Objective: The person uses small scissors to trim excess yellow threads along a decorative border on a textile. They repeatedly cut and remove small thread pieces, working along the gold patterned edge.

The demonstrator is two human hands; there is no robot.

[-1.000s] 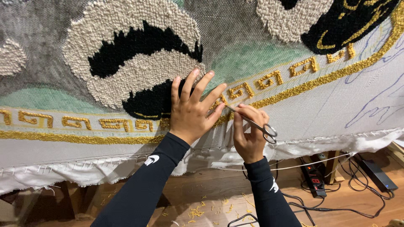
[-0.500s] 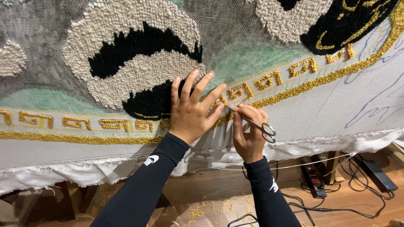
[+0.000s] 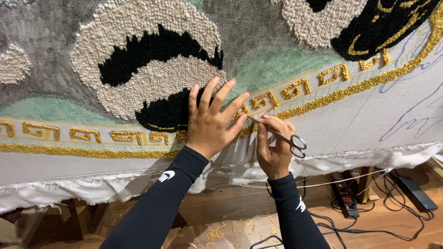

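1. Rug [image 3: 138, 64] hangs stretched on its frame, filling the view from 9 to 3 o'clock.
2. Left hand [image 3: 210, 122] stays spread flat on it, gripping nothing.
3. Right hand [image 3: 273, 145] still grasps scissors [image 3: 281, 137], tips at the gold border [image 3: 323, 97]; nothing has shifted.

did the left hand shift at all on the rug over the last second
No. The left hand lies flat with fingers spread, its fingertips at the same spot beside the black tufted patch and the gold border as before.
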